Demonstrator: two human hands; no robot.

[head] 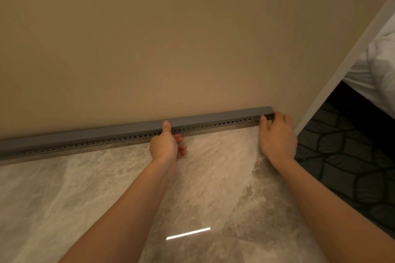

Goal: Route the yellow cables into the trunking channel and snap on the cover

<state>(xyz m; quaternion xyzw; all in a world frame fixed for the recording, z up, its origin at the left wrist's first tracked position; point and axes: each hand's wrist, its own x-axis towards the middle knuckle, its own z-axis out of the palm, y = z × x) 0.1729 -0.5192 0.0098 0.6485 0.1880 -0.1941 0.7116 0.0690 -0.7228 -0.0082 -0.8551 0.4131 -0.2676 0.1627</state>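
Note:
A long grey trunking channel (106,134) lies along the foot of the beige wall, its slotted side facing me and a smooth grey cover (213,118) on top. My left hand (165,145) is at its middle, thumb pressed on the cover and fingers curled under the front. My right hand (277,134) is at the trunking's right end, thumb and fingers curled round the end. No yellow cable shows.
The beige wall (171,49) rises behind the trunking. Glossy marble floor (128,188) spreads below my arms. At the right the wall ends at a corner, with dark patterned carpet (352,166) and white bedding (376,70) beyond.

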